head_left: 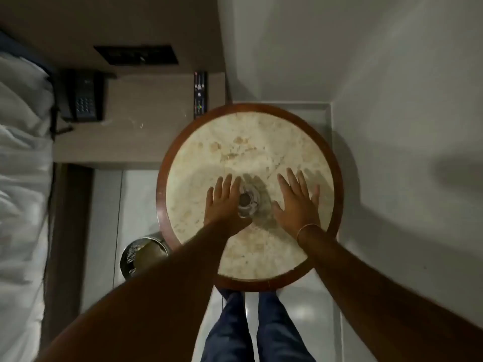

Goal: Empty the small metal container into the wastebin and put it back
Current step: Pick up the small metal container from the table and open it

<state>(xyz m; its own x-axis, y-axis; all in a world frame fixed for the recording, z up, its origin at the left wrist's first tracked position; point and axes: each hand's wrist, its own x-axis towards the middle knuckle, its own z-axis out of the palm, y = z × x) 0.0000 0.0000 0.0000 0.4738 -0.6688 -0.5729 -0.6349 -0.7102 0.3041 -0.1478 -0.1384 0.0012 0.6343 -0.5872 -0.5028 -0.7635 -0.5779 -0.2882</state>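
step: start, reaching for small metal container [247, 202] mid-counter [261, 142] | left hand [224, 202] touching its side, fingers spread, no grip | right hand [296, 202] flat, empty, apart | next: grasp, carry to wastebin [136, 254] on floor left

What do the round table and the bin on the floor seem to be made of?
Table: pale mottled top with brown blotches and veins, probably marble or similar stone, matte; reddish-brown rim looks like polished wood. Bin: shiny grey wall with rows of small holes, apparently perforated steel.
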